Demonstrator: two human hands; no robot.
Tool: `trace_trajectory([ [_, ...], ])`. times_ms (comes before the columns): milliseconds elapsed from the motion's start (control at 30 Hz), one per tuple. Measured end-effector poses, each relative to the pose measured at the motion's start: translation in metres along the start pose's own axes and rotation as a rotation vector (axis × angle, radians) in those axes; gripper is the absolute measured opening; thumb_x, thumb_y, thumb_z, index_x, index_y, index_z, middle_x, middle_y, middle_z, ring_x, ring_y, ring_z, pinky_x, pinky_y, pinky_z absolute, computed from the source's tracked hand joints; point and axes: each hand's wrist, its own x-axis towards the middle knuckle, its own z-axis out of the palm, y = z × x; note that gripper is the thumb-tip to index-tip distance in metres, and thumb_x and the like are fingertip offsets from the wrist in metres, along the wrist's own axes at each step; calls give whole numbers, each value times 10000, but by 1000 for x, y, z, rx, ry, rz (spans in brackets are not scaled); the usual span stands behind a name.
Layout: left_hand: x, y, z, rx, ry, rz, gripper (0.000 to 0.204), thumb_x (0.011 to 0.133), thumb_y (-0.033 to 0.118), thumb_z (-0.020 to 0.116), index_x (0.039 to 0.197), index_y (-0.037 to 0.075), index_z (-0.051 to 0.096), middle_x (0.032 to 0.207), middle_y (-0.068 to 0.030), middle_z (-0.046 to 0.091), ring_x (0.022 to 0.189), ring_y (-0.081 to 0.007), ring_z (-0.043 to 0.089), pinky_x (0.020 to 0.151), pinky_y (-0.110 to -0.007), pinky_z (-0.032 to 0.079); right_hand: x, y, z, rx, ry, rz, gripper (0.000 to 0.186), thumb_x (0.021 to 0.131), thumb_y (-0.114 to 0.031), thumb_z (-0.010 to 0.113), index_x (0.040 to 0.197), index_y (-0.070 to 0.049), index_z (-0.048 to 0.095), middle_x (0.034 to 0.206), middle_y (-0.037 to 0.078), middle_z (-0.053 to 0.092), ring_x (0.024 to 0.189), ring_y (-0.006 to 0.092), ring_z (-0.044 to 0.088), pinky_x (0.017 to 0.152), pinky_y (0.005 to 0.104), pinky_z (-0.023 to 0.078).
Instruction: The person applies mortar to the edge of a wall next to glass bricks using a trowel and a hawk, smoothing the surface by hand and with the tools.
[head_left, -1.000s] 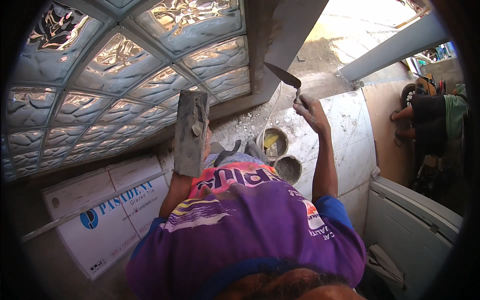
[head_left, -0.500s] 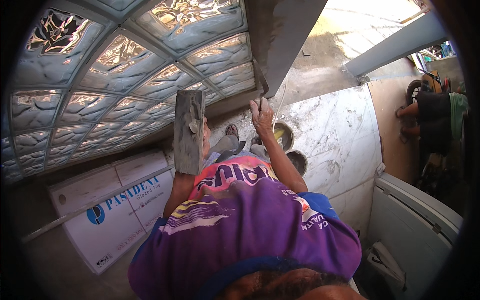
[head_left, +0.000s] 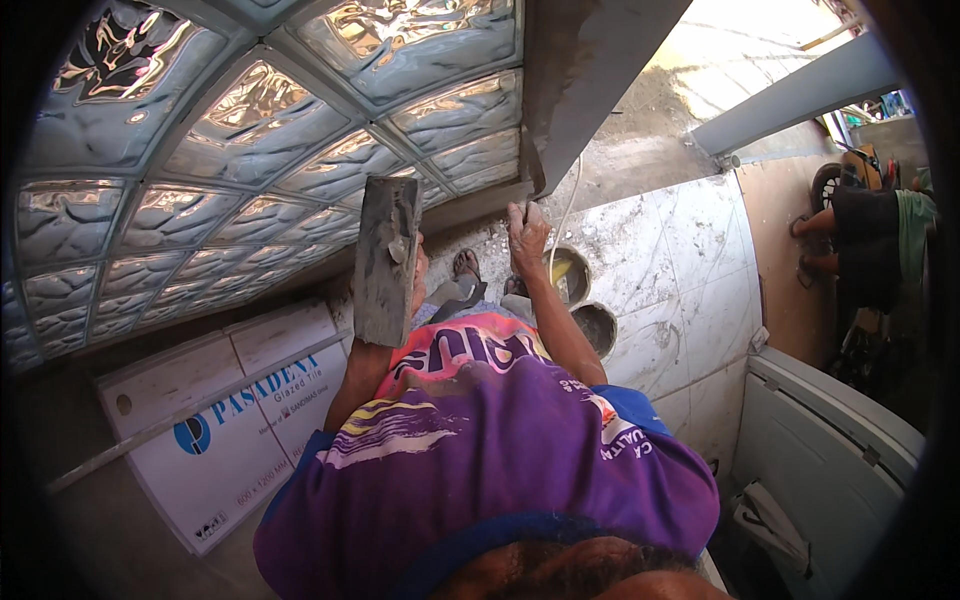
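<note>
My left hand is closed on a flat, oblong mortar board, held up before my chest. Grey smears cover its face, with a small lump of mortar near the middle; most of the hand is behind it. My right hand, dusty and with bent fingers, is raised close to the lower corner of a grey plastered pillar. Its fingers are closed together, and what they grip is too small to make out. A wall of wavy glass blocks runs beside the pillar on the left.
Two round buckets stand right of my feet: one with something yellow inside, another nearer. Marbled floor tiles are dusty. White tile cartons lie at left under a long bar. A grey chest and a person are at right.
The glass blocks and pillar sit slightly farther right in view. The mortar board has shifted a little right and tilted slightly. My right hand stays near the pillar corner, its fingers still closed.
</note>
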Motion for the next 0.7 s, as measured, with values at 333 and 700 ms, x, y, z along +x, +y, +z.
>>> trace_trajectory([
  [333, 27, 5, -26, -135, 281, -103, 552, 909, 337, 455, 1316, -18, 345, 1081, -192, 531, 875, -275, 580, 527, -378, 519, -13, -25, -75, -23, -141, -4, 229, 848, -224, 607, 807, -8, 545, 573, 94, 528, 510, 195, 510, 511, 333, 413],
  [700, 98, -8, -10, 235, 255, -248, 394, 947, 307, 316, 1141, 48, 541, 950, -85, 627, 796, -184, 637, 709, -303, 535, -12, -172, -207, -405, -254, -281, 206, 731, -147, 718, 780, 4, 587, 634, 103, 540, 526, 234, 528, 490, 341, 421],
])
